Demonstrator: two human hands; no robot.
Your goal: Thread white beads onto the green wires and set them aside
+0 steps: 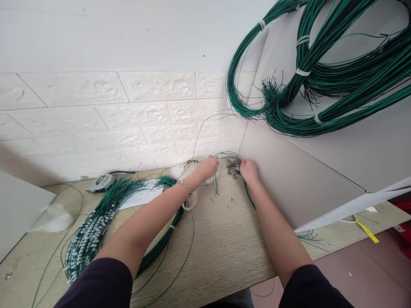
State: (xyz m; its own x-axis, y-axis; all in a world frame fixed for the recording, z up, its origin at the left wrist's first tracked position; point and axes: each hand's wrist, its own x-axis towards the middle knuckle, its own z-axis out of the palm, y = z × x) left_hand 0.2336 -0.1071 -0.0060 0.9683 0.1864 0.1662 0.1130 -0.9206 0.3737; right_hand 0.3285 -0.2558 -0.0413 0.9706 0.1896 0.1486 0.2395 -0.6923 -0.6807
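Note:
My left hand (pixel 209 166) reaches to the back of the table, its fingers closed on the ends of thin green wires (pixel 216 185), some of which hang below it. My right hand (pixel 248 170) is closed around green wires that run toward the left hand and also trail down along the grey panel. Between the two hands lies a pile of small metal bits (pixel 233 168), too small to name. Behind my left hand is a white plastic bag (pixel 178 171) with dark print. A bundle of green wire (pixel 157 248) passes under my left forearm.
Green wire with white tags (pixel 86 244) lies at the left, near a tape measure (pixel 102 183) and a paper sheet (pixel 141 195). Large tied coils of green wire (pixel 349 81) rest on the grey panel (pixel 295 179) at the right. A white brick-pattern wall (pixel 154 87) stands behind.

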